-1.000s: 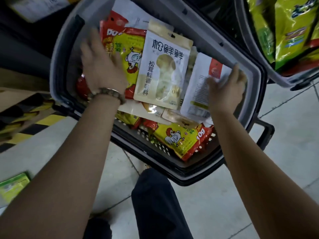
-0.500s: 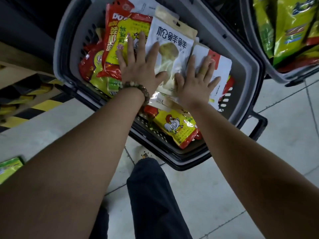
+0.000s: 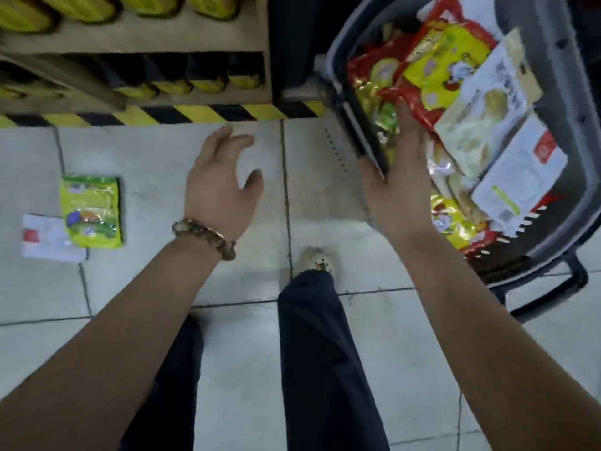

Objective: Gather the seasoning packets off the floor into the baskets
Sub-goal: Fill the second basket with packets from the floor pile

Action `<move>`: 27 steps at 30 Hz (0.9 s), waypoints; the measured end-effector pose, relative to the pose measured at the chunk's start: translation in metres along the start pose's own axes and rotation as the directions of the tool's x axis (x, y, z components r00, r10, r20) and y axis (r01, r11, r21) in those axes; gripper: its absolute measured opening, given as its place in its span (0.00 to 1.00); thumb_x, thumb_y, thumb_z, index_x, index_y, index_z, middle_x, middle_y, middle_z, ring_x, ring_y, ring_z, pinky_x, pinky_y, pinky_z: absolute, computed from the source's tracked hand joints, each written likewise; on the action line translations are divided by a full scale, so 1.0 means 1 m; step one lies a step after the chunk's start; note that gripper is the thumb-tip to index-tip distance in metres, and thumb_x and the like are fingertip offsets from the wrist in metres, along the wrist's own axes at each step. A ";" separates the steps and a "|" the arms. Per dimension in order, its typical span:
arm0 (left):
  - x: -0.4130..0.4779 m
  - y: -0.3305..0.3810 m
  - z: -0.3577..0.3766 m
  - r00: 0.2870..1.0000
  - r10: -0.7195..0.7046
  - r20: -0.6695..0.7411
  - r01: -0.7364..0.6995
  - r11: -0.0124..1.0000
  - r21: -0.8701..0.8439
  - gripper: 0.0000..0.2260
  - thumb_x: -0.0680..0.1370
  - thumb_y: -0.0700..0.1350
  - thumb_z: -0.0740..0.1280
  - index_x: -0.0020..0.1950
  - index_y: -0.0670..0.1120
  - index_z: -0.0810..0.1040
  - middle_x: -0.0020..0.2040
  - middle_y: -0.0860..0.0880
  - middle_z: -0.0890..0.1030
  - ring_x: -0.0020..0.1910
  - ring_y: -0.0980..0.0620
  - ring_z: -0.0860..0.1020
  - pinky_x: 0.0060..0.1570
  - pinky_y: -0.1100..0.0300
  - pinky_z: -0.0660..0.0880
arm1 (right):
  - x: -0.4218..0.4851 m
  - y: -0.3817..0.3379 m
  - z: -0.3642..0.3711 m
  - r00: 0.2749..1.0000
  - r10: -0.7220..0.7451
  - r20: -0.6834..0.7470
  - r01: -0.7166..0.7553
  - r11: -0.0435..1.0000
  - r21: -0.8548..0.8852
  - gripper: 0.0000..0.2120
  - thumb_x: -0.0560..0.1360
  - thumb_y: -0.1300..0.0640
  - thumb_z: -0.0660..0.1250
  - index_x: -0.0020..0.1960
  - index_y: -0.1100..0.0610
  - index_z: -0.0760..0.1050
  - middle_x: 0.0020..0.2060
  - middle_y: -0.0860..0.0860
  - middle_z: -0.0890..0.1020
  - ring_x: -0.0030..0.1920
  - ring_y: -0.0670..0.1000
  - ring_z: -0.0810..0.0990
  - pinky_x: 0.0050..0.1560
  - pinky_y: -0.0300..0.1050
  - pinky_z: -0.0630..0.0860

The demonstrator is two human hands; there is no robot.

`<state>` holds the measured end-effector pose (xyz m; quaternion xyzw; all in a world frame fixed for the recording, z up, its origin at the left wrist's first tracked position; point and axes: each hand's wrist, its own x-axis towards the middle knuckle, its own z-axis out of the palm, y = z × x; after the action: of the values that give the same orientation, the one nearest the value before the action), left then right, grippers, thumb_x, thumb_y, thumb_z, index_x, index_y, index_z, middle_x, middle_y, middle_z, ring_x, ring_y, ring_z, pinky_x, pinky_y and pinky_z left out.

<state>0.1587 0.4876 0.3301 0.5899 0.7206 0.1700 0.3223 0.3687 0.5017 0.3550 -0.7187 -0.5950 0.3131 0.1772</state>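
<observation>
Seasoning packets (image 3: 91, 211) lie beyond the empty, loosely curled left hand (image 3: 221, 187); flat, empty right hand (image 3: 398, 190) overlaps the basket (image 3: 574, 125) rim.

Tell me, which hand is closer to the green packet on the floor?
Left. The left hand hovers above the floor, with the green packet off to its left, not touching. The right hand is farther away, at the grey basket.

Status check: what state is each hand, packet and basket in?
basket: heaped with packets.
left hand: open, empty, above the floor.
right hand: open, at the basket rim.
green packet: on the floor, ungathered.
white packet: on the floor, corner under the green packet.
</observation>
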 end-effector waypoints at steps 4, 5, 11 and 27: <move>-0.037 -0.109 -0.069 0.987 -0.155 -0.044 0.153 0.987 -0.056 0.18 0.75 0.37 0.66 0.64 0.41 0.73 0.67 0.41 0.71 0.63 0.42 0.72 0.57 0.65 0.63 | -0.033 -0.077 0.098 0.976 -0.081 0.201 0.099 0.992 -0.078 0.33 0.77 0.58 0.64 0.77 0.56 0.51 0.73 0.56 0.61 0.64 0.54 0.71 0.53 0.43 0.70; -0.045 -0.138 -0.086 0.982 -0.177 -0.064 0.174 0.983 -0.054 0.18 0.74 0.39 0.66 0.64 0.40 0.74 0.65 0.40 0.72 0.63 0.41 0.72 0.58 0.65 0.63 | -0.043 -0.095 0.125 0.964 -0.087 0.253 0.109 0.991 -0.075 0.33 0.78 0.57 0.63 0.77 0.55 0.50 0.73 0.54 0.61 0.65 0.53 0.71 0.52 0.43 0.70; -0.101 -0.301 -0.172 0.904 -0.404 -0.142 0.385 0.912 -0.144 0.19 0.71 0.42 0.64 0.62 0.42 0.75 0.61 0.43 0.76 0.58 0.46 0.74 0.55 0.59 0.67 | -0.101 -0.198 0.290 0.883 -0.068 0.464 0.122 0.989 -0.087 0.33 0.78 0.57 0.62 0.77 0.52 0.49 0.73 0.52 0.60 0.65 0.55 0.72 0.55 0.54 0.75; -0.115 -0.589 -0.130 0.440 -0.890 0.117 0.839 0.361 -0.408 0.21 0.75 0.50 0.66 0.66 0.47 0.70 0.64 0.47 0.75 0.60 0.48 0.75 0.53 0.58 0.71 | -0.082 -0.270 0.619 0.504 -0.120 0.856 0.770 0.511 -0.382 0.30 0.75 0.63 0.63 0.74 0.53 0.58 0.69 0.57 0.65 0.66 0.60 0.69 0.58 0.53 0.71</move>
<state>-0.3530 0.2493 0.0881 0.0288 0.8874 0.1570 0.4326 -0.2491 0.4112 0.0856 -0.3244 -0.8628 0.2422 -0.3027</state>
